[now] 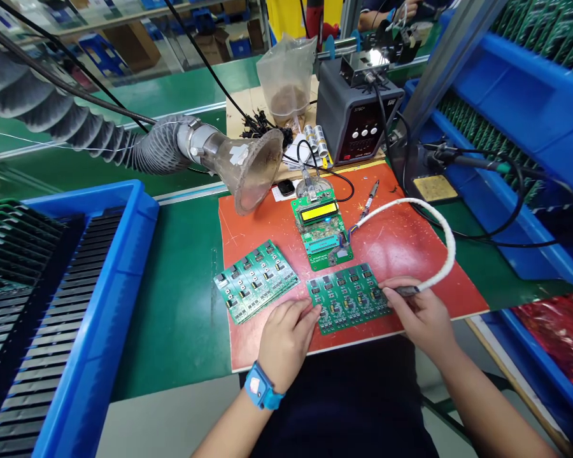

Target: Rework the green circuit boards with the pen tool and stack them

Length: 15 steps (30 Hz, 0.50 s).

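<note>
A green circuit board panel (pixel 346 296) lies on the red mat (pixel 401 245) right in front of me. My left hand (pixel 286 334) rests on the mat with its fingertips pressing the panel's left edge. My right hand (pixel 423 315) pinches a thin probe (pixel 405 291) at the panel's right edge. A white wrapped cable (pixel 446 235) runs from the probe up to a green tester board with a yellow display (pixel 321 228). A second green panel (pixel 255 280) lies to the left, untouched.
A fume extractor hose with a clear funnel (pixel 251 168) hangs over the mat's far left corner. A grey soldering station (pixel 356 111) and a soldering iron (pixel 472 162) stand behind. Blue bins (pixel 109 280) with slotted racks flank the left; blue shelves of boards are on the right.
</note>
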{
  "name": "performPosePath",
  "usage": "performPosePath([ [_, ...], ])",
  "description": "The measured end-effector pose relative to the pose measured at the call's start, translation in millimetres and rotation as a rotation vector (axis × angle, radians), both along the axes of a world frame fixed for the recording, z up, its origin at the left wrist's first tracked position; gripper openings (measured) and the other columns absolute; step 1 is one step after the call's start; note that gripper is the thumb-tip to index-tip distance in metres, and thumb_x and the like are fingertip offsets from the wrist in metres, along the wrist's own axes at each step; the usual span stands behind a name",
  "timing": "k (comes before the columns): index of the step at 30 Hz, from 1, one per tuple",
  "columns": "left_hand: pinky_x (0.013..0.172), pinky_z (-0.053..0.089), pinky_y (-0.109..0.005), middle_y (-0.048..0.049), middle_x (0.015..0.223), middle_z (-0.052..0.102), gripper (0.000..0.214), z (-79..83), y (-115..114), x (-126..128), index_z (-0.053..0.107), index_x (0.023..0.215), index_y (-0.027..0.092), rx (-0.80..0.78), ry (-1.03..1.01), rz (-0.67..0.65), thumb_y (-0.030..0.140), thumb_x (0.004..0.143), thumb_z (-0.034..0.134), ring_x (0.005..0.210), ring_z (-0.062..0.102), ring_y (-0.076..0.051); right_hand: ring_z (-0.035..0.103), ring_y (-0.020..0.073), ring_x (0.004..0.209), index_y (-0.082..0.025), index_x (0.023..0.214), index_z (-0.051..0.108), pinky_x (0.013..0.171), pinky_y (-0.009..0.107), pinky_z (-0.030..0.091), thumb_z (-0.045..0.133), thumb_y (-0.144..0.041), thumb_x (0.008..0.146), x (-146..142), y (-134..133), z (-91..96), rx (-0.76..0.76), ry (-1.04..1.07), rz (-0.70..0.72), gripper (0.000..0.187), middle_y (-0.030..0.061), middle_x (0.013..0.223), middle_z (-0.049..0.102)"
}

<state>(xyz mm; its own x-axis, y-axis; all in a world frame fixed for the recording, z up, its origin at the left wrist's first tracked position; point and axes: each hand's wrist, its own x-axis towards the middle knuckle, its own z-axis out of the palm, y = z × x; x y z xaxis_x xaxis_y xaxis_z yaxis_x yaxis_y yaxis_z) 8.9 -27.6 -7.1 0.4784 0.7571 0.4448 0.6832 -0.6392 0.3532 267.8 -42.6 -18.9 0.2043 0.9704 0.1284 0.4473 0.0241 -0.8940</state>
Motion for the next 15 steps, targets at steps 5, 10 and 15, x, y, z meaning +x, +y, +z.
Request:
performPosePath([
  [5, 0.079, 0.058, -0.038, -0.0083, 0.105, 0.072, 0.021, -1.4, -5.6, 3.9, 0.066, 0.108, 0.017, 0.012, 0.016, 0.049, 0.012, 0.089, 0.058, 0.091, 0.065, -0.023, 0.065, 0.0182, 0.074, -0.021, 0.096, 0.062, 0.067, 0.030, 0.054, 0.059, -0.035, 0.092, 0.3, -0.1, 0.7, 0.000, 0.005, 0.000, 0.015, 0.0059, 0.092, 0.066],
  [10, 0.080, 0.057, -0.039, -0.0090, 0.108, 0.072, 0.024, -3.9, -9.1, 5.7, 0.065, 0.111, 0.016, 0.023, 0.034, 0.071, 0.010, 0.089, 0.056, 0.093, 0.066, -0.023, 0.064, 0.0169, 0.069, -0.020, 0.094, 0.062, 0.063, 0.029, 0.054, 0.059, -0.036, 0.092, -1.2, 0.7, 3.9, 0.005, -0.008, -0.014, 0.016, 0.0059, 0.089, 0.067],
  [15, 0.081, 0.057, -0.037, -0.0090, 0.108, 0.072, 0.023, -5.1, -7.7, 4.7, 0.065, 0.110, 0.017, 0.058, 0.018, 0.054, 0.010, 0.090, 0.056, 0.095, 0.066, -0.023, 0.063, 0.0160, 0.065, -0.019, 0.093, 0.063, 0.062, 0.029, 0.055, 0.059, -0.039, 0.091, -2.3, 2.0, 6.2, -0.004, -0.018, -0.027, 0.021, 0.0064, 0.087, 0.069],
])
